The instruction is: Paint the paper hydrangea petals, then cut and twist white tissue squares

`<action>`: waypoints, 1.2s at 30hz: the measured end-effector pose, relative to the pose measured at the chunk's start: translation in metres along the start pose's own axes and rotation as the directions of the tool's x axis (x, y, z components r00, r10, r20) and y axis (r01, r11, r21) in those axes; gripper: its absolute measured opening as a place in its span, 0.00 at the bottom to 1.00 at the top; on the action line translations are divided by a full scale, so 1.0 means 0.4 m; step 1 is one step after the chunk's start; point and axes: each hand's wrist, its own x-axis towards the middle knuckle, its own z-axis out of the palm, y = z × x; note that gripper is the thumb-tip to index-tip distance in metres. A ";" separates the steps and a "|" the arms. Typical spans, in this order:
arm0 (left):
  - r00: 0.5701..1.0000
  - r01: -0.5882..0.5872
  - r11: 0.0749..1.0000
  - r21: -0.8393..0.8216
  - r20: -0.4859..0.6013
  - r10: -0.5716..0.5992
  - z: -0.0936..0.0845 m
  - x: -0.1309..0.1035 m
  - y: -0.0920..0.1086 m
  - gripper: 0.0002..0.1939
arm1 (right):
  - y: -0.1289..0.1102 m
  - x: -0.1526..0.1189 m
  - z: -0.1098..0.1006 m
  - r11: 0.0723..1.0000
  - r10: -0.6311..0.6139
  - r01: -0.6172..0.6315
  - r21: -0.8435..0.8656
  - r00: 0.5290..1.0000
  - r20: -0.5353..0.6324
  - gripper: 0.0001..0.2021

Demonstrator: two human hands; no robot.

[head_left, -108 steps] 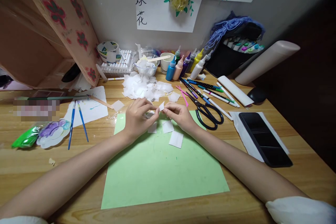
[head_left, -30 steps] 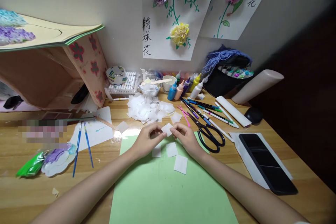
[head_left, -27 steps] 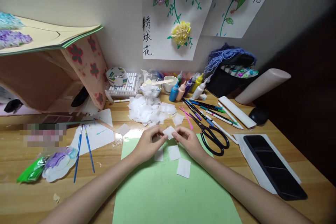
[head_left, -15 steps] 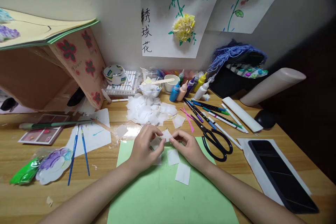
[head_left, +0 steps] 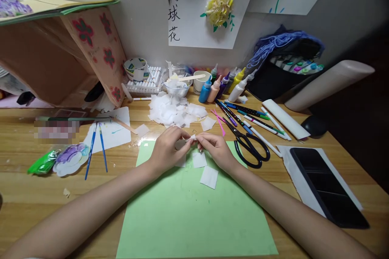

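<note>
Between my two hands is a small piece of white tissue paper [head_left: 193,137], pinched at both sides and now bunched up small. My left hand [head_left: 170,147] is closed on its left end with thumb and forefinger. The fingertips of my right hand [head_left: 214,147] grip the other end. Below them, on a green sheet [head_left: 194,218], lie loose white paper squares [head_left: 209,177]; one is partly hidden under my left hand. Just beyond my hands spreads a heap of white paper pieces [head_left: 172,110].
Black-handled scissors [head_left: 252,145] and several pens [head_left: 258,125] lie to the right, near a black case [head_left: 326,186]. Paint bottles [head_left: 205,91] and a cup [head_left: 200,82] stand at the back. Brushes [head_left: 103,147] and a flower-shaped palette [head_left: 71,160] are on the left.
The paper piece between my fingers was spread flat and is now crumpled narrower. My fingertips have drawn closer together. The camera view has tilted downward.
</note>
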 end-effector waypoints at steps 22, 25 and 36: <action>0.983 -0.157 0.979 0.132 -0.075 0.168 0.005 -0.008 -0.008 0.03 | 0.000 -0.001 0.002 0.996 -0.071 0.074 -0.054 0.996 0.061 0.15; 0.973 -0.185 0.966 0.179 -0.101 0.205 0.006 -0.010 -0.007 0.03 | 0.000 -0.002 0.002 0.993 -0.089 0.095 -0.068 0.992 0.087 0.15; 0.979 -0.139 0.982 0.129 -0.129 0.155 0.007 -0.006 -0.007 0.03 | -0.011 -0.004 0.006 0.995 -0.039 0.046 -0.086 0.995 0.090 0.10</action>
